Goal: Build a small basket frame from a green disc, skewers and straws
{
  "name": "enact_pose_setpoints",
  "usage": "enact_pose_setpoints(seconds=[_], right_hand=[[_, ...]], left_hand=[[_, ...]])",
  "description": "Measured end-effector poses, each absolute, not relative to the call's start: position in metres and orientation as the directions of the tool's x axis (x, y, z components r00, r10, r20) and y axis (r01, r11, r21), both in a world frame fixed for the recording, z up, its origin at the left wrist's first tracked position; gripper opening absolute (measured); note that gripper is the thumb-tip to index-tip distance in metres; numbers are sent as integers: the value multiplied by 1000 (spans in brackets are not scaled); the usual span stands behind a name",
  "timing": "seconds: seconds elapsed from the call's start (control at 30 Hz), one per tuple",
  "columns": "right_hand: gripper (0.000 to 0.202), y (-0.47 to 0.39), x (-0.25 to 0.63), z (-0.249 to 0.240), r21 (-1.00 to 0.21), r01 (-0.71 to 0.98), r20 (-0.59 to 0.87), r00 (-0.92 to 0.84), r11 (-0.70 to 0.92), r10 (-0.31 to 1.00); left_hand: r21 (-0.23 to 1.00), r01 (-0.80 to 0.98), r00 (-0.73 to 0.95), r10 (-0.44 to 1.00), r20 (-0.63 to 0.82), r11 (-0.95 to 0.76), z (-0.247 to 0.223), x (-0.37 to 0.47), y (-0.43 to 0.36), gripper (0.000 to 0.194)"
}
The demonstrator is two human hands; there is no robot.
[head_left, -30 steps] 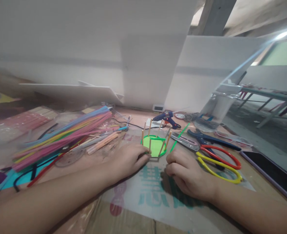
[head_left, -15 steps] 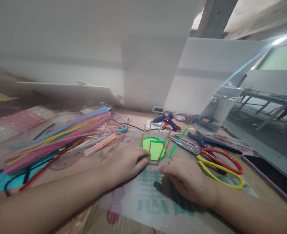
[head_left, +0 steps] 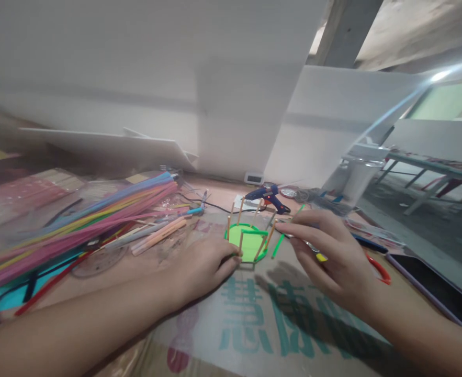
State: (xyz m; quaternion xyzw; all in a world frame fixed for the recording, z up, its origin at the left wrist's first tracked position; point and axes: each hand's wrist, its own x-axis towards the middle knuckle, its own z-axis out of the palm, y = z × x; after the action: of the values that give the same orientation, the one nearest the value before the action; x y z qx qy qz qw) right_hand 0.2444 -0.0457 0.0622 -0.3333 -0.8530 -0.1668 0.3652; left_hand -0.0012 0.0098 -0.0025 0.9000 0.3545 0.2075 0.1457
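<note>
A round light-green base (head_left: 250, 245) with a green pipe-cleaner rim and several upright wooden sticks lies in the middle of the table. At its front left edge, my left hand (head_left: 205, 264) pinches the foot of a stick. My right hand (head_left: 333, 256) is raised to the right of the base, fingers apart, its fingertips near the top of a right-hand stick (head_left: 271, 233); no held thing shows. A loose green pipe cleaner (head_left: 278, 245) lies between the base and my right hand. Scissors with a red handle (head_left: 380, 269) are mostly hidden behind that hand.
Coloured pipe cleaners (head_left: 97, 214) are heaped at the left beside pale orange sticks (head_left: 160, 235). Behind the base are a blue glue gun (head_left: 272, 197) and a small white display (head_left: 254, 178). A phone (head_left: 435, 288) lies at the right, near a clear container (head_left: 358, 180).
My right hand has lifted from the table and moved up and right, its fingers spreading, and now covers the scissors. My left hand stays at the same stick.
</note>
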Motion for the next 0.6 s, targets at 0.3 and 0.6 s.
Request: enact_pose_setpoints(seconds=[0.3, 0.6], right_hand=[[34, -42, 242, 58, 98, 724, 631, -575, 682, 520], [42, -37, 239, 50, 123, 721, 644, -581, 682, 498]], left_hand=[[388, 580, 670, 690, 274, -717, -1, -1, 7, 26], [377, 576, 667, 683, 297, -726, -2, 0, 10, 25]])
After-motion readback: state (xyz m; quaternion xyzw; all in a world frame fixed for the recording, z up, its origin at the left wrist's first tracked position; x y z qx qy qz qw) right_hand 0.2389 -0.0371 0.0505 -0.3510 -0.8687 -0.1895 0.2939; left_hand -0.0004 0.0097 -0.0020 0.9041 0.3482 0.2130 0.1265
